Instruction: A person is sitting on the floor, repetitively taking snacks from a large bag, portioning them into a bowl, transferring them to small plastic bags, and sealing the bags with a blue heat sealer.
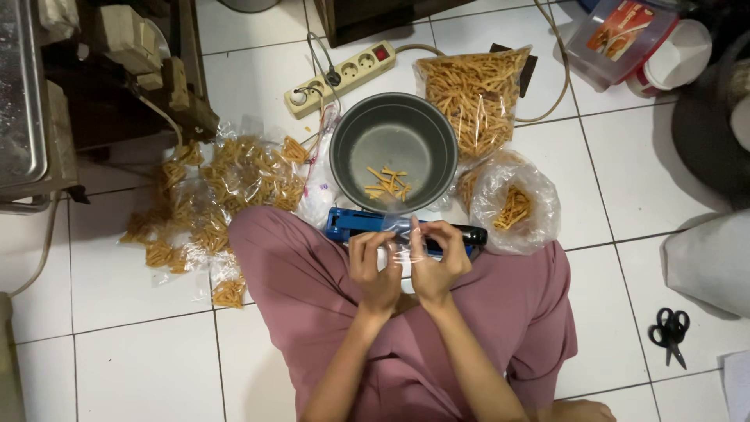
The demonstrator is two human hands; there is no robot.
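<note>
A small clear bag (pixel 400 238) is pinched between the left hand (pixel 375 270) and right hand (pixel 434 262) over the lap, fingers closed narrowly on its film; opening its mouth appears in hand. Beyond lie the blue sealer (pixel 367 223) and pot (pixel 393 151) of sticks; filling judged next, needing the mouth spread.

Grey pot (pixel 393 148), blue sealer (pixel 355 223), clear bag (pixel 400 238), orange-yellow sticks (pixel 475 90)

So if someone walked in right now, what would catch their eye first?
Probably the grey pot at centre with a few yellow snack sticks in it, ringed by bags of sticks on the white tile floor. Just below it, the left hand and right hand pinch a small clear bag over a blue sealer.
</note>
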